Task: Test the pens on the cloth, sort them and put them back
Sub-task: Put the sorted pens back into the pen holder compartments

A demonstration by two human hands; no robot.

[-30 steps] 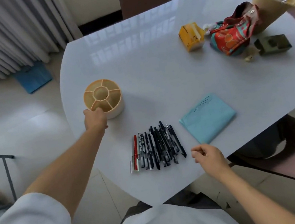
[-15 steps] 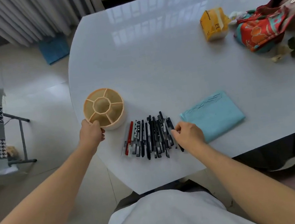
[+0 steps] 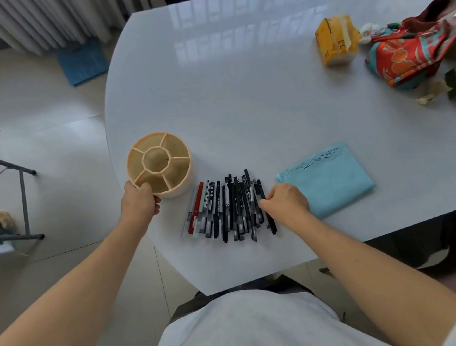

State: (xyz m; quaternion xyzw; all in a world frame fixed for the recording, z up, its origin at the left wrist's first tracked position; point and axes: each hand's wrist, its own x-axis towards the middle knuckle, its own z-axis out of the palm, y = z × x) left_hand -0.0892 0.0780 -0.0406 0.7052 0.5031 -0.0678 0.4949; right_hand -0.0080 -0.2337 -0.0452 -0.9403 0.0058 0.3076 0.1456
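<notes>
— Two hands at work; what's the left hand (image 3: pixel 139 203) doing?
— Gripping the near rim of the tan divided holder (image 3: pixel 159 165), left of centre on the surface (image 3: pixel 255 104).
— And the right hand (image 3: pixel 285 201)?
— Fingers curled onto the rightmost pens (image 3: pixel 227 206), mid-frame, beside the blue cloth (image 3: pixel 330 177).

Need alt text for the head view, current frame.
A person's right hand reaches into the right end of a row of pens on a white table, while the left hand grips the rim of an empty tan divided pen holder. A scribbled-on blue cloth lies right of the pens.
</notes>
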